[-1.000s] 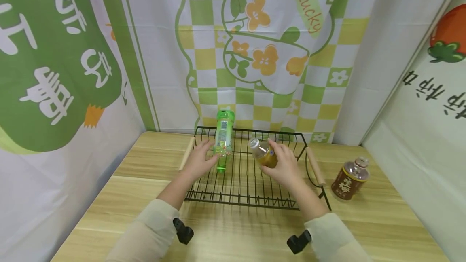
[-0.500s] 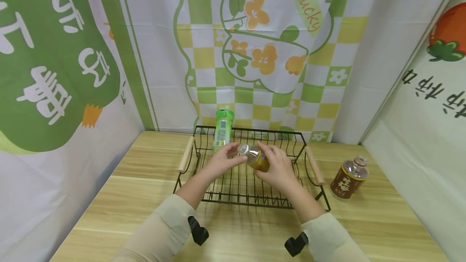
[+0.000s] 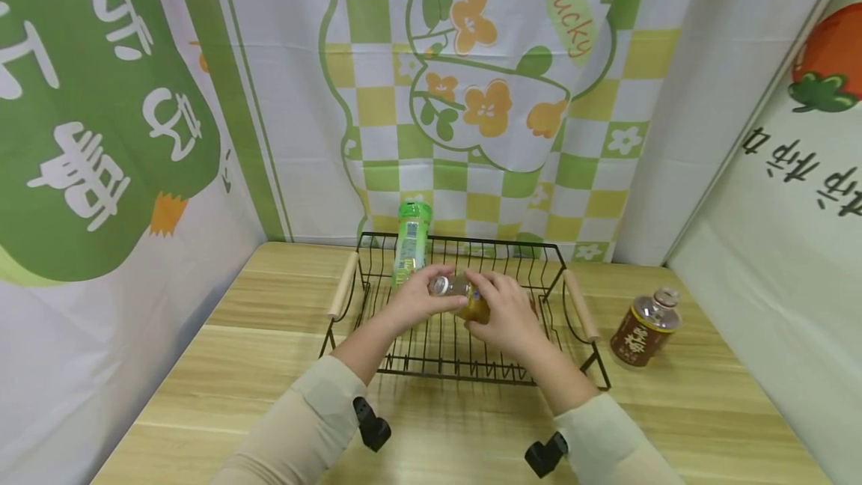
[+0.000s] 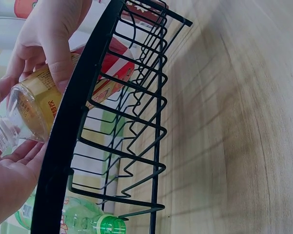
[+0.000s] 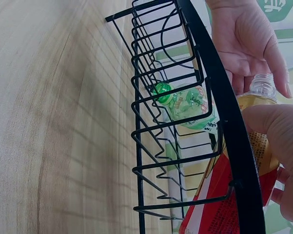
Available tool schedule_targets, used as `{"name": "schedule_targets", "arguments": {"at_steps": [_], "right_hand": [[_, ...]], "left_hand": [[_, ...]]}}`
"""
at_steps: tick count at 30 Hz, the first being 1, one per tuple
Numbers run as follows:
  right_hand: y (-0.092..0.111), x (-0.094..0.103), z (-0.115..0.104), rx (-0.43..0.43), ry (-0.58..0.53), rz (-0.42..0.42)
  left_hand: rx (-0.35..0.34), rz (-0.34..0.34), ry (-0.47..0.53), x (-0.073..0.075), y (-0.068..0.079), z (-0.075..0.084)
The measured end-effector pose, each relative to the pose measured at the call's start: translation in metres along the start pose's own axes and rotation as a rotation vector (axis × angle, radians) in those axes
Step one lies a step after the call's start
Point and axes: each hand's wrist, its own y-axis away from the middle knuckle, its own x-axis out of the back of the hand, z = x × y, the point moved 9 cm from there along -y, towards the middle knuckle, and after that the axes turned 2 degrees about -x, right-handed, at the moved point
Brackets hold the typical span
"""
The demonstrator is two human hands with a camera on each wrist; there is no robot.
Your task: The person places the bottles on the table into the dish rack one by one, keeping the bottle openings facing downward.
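A plastic bottle [image 3: 477, 310] with a gold and red label lies tilted over the black wire dish rack [image 3: 441, 376], its clear ridged neck pointing left. My right hand [image 3: 506, 318] grips its body, thumb on the near side. Around the neck end, my left hand [image 3: 416, 301] holds with its thumb on one side and fingers on the other. In the right wrist view the bottle's red label [image 5: 219, 200] shows partly behind the rack's rim. A green bottle [image 3: 412, 234] leans in the rack behind my left hand, its green cap [image 5: 162, 92] visible in the right wrist view.
Another bottle [image 3: 646, 328] with a brown label stands on the wooden table [image 3: 215, 380], right of the rack. Wooden handles [image 3: 346, 284] flank the rack. Patterned cloth [image 3: 377, 96] hangs close behind it and along both sides.
My left hand has come rightward from beside the green bottle to the held bottle's neck. My right hand has brought that bottle left and slightly nearer, tipping it flatter.
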Motion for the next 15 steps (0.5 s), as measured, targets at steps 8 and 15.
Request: {"name": "schedule_targets", "arguments": {"at_steps": [8, 15], "right_hand": [[-0.0001, -0.0001, -0.0072, 0.056, 0.014, -0.008], [0.0002, -0.0010, -0.0091, 0.076, 0.034, -0.015]], "left_hand": [[0.012, -0.006, -0.093, 0.0015, 0.0028, -0.0009], [0.037, 0.001, -0.098, 0.0019, 0.0035, -0.0046]]}}
